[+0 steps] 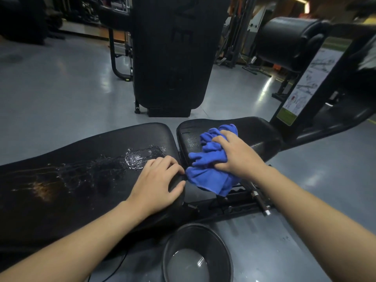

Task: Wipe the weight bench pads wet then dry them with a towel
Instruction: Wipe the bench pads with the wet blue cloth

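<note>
- While the right hand (236,153) presses down on a bunched blue cloth (211,165), its fingers curl over the folds, so this grip is closed on the cloth.
- That cloth lies on the smaller seat pad (258,131) of the bench, with one corner hanging off the pad's near edge above the black frame (234,206).
- Just beside it, the left hand (156,184) rests on the end of the long back pad (81,165); its fingers bend over the pad's rounded edge at the gap between the two pads, thumb against the near side, so this grip clasps the pad edge.
- On the long pad, a glossy wet streak (142,157) runs leftward from near the left fingers, with scattered droplets beyond it.
- Further left on the same pad sits a brownish worn patch (42,189).
- Below the bench, on the grey floor (50,88), stands a black basin (197,255) holding cloudy water.
- Behind the bench, an upright black pad (171,53) of another machine stands well apart.
- At upper right, a round roller pad (284,41) sits above an instruction placard (305,86).
</note>
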`<state>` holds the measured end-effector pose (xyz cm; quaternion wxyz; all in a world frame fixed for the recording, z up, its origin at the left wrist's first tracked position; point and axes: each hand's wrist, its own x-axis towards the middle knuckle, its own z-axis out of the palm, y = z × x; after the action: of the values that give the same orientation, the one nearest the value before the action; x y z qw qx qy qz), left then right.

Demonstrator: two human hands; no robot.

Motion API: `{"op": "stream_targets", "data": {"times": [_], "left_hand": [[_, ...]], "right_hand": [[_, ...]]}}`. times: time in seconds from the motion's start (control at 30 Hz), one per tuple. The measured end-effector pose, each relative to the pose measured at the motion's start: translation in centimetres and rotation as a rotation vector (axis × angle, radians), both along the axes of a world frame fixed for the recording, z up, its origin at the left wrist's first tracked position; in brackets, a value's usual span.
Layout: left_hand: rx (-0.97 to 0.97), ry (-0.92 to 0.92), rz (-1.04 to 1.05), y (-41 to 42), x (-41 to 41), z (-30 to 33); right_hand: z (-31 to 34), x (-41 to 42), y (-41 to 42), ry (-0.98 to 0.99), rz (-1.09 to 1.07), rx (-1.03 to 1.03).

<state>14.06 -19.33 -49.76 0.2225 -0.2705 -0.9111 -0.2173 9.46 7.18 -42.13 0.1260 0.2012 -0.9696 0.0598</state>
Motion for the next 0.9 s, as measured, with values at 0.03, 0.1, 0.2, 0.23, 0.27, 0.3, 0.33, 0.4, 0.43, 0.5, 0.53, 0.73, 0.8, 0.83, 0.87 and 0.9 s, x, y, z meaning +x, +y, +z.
{"op": "stream_targets", "data": {"times": [0.03,0.1,0.2,0.23,0.27,0.3,0.33,0.4,0.43,0.5,0.53,0.73,0.8,0.83,0.87,0.9], "left_hand": [[0.006,-0.003,-0.005,-0.1,0.0,-0.1],[0.019,-0.012,-0.009,-0.1,-0.1,-0.1],[0.029,-0.025,-0.008,-0.1,-0.1,-0.1],[0.032,-0.027,-0.01,0.0,-0.1,-0.1],[0.035,-0.028,-0.013,-0.1,-0.2,-0.1],[0.038,-0.028,-0.017,-0.1,-0.2,-0.2],[0.039,-0.029,-0.021,-0.1,-0.2,-0.2],[0.042,-0.035,-0.025,-0.1,-0.3,-0.3],[0.047,-0.037,-0.027,-0.1,-0.4,-0.3],[0.054,-0.039,-0.031,-0.1,-0.4,-0.4],[0.057,-0.041,-0.031,-0.1,-0.5,-0.4],[0.055,-0.042,-0.022,0.1,-0.5,-0.3],[0.06,-0.047,-0.019,0.1,-0.4,-0.3],[0.062,-0.049,-0.021,0.1,-0.4,-0.3],[0.061,-0.048,-0.024,0.1,-0.4,-0.2],[0.056,-0.047,-0.029,0.2,-0.4,-0.2]], "right_hand": [[0.2,0.0,0.6,0.001,-0.016,-0.002],[0.5,-0.2,1.4,0.0,-0.045,-0.013],[0.4,-1.6,1.7,0.003,-0.093,-0.067],[0.2,-2.3,1.4,0.013,-0.117,-0.069],[0.1,-3.0,1.0,0.023,-0.14,-0.057],[0.0,-3.7,0.6,0.025,-0.165,-0.036],[-0.1,-4.5,0.0,0.025,-0.182,-0.007],[-0.1,-6.1,-1.0,0.012,-0.205,0.038],[0.0,-7.0,-1.6,0.007,-0.208,0.052],[0.1,-8.7,-2.8,-0.017,-0.214,0.07],[0.1,-9.5,-3.4,-0.028,-0.218,0.073],[0.0,-12.5,-6.5,-0.087,-0.198,0.041],[0.0,-12.6,-6.9,-0.121,-0.151,0.002],[0.1,-12.4,-6.9,-0.147,-0.118,-0.016],[0.3,-11.9,-6.9,-0.171,-0.079,-0.027],[0.4,-11.3,-6.7,-0.194,-0.038,-0.041]]}}
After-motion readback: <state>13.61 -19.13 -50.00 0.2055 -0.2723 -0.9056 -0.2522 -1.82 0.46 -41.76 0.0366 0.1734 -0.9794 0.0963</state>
